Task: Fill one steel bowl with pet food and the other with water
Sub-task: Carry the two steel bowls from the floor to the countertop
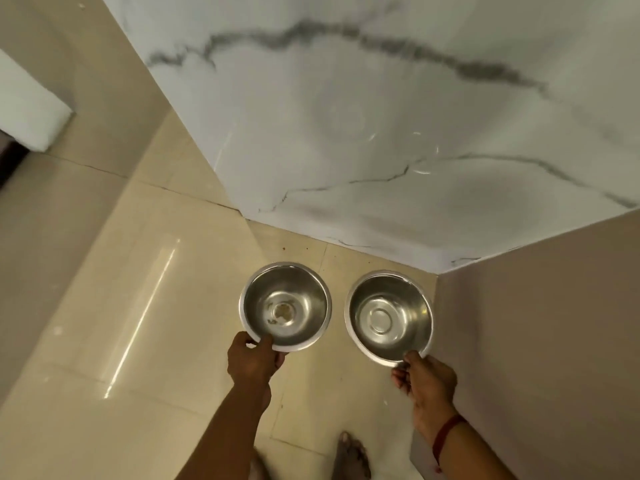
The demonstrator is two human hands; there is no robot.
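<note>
Two round steel bowls hang side by side over a cream tiled floor in the head view. My left hand [251,360] grips the near rim of the left steel bowl [298,299], which has a few brownish crumbs stuck at its bottom. My right hand [424,377] pinches the near rim of the right steel bowl [398,306], whose inside looks bare and dry. A red thread circles my right wrist. No pet food and no water source are in view.
A white marble wall with grey veins [381,116] stands ahead, meeting a beige wall [554,341] at a corner on the right. Glossy floor tiles [121,323] spread to the left. My bare foot [349,455] is below the bowls. A white block [27,112] is far left.
</note>
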